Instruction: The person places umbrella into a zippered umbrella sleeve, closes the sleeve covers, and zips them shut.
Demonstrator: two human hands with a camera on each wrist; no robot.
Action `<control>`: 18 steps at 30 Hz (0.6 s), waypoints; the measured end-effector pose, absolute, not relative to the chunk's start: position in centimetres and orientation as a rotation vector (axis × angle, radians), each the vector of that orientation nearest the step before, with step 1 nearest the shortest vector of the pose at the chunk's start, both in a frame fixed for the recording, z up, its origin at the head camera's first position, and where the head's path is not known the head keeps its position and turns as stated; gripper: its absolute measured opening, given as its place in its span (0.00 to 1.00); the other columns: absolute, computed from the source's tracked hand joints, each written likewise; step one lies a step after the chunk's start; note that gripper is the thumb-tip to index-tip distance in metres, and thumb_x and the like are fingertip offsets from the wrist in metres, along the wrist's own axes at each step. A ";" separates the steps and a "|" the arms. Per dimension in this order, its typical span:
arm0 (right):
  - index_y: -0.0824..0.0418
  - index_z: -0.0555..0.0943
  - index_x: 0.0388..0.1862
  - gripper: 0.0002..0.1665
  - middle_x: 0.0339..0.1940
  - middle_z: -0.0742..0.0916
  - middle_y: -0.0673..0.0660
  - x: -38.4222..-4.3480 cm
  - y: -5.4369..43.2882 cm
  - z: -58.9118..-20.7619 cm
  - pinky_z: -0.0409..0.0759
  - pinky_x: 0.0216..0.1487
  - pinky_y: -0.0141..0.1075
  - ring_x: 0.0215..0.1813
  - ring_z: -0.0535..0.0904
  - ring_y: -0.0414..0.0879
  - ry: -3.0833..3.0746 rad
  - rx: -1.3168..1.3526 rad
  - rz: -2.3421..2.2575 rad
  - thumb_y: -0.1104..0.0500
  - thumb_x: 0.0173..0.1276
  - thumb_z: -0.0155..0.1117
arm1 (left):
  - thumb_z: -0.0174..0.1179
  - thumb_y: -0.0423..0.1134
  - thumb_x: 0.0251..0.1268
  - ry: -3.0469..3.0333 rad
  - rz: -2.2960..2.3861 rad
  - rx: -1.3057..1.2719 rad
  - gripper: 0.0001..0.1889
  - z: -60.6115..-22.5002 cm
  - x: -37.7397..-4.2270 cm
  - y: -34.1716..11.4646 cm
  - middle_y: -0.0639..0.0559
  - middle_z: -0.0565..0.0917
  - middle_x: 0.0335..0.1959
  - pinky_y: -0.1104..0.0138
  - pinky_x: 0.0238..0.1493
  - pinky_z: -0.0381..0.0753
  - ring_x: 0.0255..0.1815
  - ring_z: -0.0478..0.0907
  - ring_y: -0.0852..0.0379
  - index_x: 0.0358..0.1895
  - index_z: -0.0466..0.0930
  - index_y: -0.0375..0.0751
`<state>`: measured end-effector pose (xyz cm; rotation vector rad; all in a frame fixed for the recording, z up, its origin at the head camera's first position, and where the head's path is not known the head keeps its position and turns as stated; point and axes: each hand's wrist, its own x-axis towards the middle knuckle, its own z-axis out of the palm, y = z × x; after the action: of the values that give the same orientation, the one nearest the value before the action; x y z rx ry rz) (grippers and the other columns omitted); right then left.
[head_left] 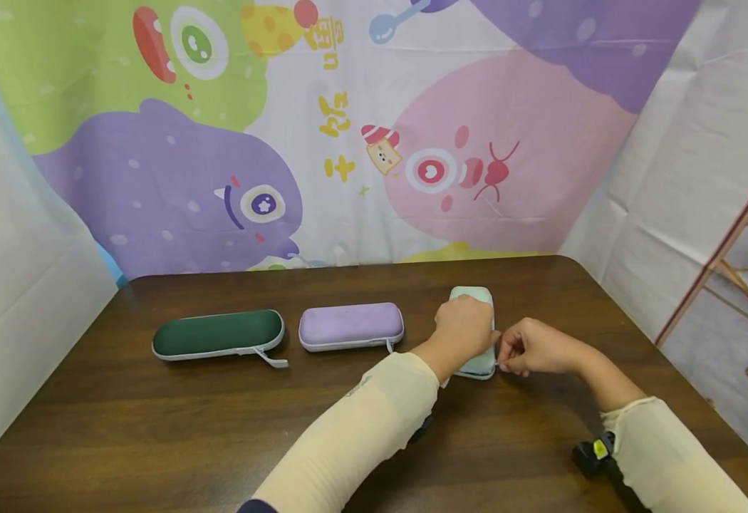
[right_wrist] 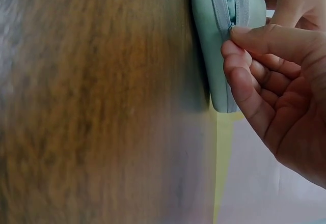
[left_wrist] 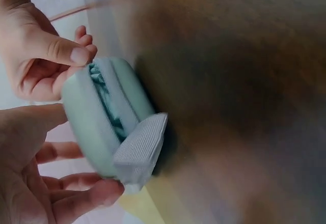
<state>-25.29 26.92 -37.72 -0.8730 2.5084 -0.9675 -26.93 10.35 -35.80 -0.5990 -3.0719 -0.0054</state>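
A mint green zipper case (head_left: 481, 362) lies lengthwise on the table. My left hand (head_left: 466, 325) grips it from above, thumb and fingers spread over its two sides in the left wrist view. At its near right edge, my right hand (head_left: 541, 348) pinches the zipper pull with thumb and forefinger; the fingertips hide most of the pull. The zipper (right_wrist: 220, 5) is partly undone in the right wrist view, and teal lining (left_wrist: 106, 99) shows in the gap. A grey ribbed fabric tab (left_wrist: 140, 150) sticks out from the case's near end.
A purple zipper case (head_left: 351, 325) lies left of the mint one, and a dark green zipper case (head_left: 219, 333) with a grey strap lies farther left. Both rest on the brown wooden table (head_left: 188, 427). A cartoon-print curtain (head_left: 342, 228) hangs behind the table's far edge.
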 end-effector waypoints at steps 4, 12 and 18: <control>0.63 0.84 0.25 0.05 0.18 0.81 0.48 -25.3 27.1 -37.6 0.76 0.21 0.32 0.19 0.76 0.39 2.534 -0.878 -0.929 0.71 0.57 0.67 | 0.60 0.59 0.64 -3.086 0.005 -0.677 0.14 -35.3 -27.6 9.6 0.58 0.83 0.36 0.58 0.26 0.79 0.36 0.80 0.58 0.34 0.83 0.54; 0.62 0.83 0.25 0.08 0.19 0.82 0.47 -25.4 27.5 -37.6 0.75 0.22 0.31 0.19 0.75 0.37 2.548 -0.910 -0.912 0.73 0.57 0.64 | 0.59 0.29 0.64 -3.039 0.051 -1.218 0.22 -34.5 -28.1 8.3 0.59 0.77 0.59 0.65 0.47 0.78 0.59 0.73 0.61 0.57 0.82 0.58; 0.61 0.83 0.25 0.08 0.19 0.81 0.46 -25.7 28.0 -37.5 0.76 0.22 0.32 0.20 0.75 0.37 2.575 -0.876 -0.869 0.73 0.57 0.63 | 0.63 0.27 0.61 -2.987 0.194 -1.378 0.31 -34.5 -28.1 8.1 0.60 0.70 0.68 0.65 0.55 0.74 0.67 0.67 0.58 0.65 0.76 0.61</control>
<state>-25.65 28.02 -37.55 -0.8760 2.5750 -0.8693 -28.07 8.06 -34.47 -1.3777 -2.9870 0.1942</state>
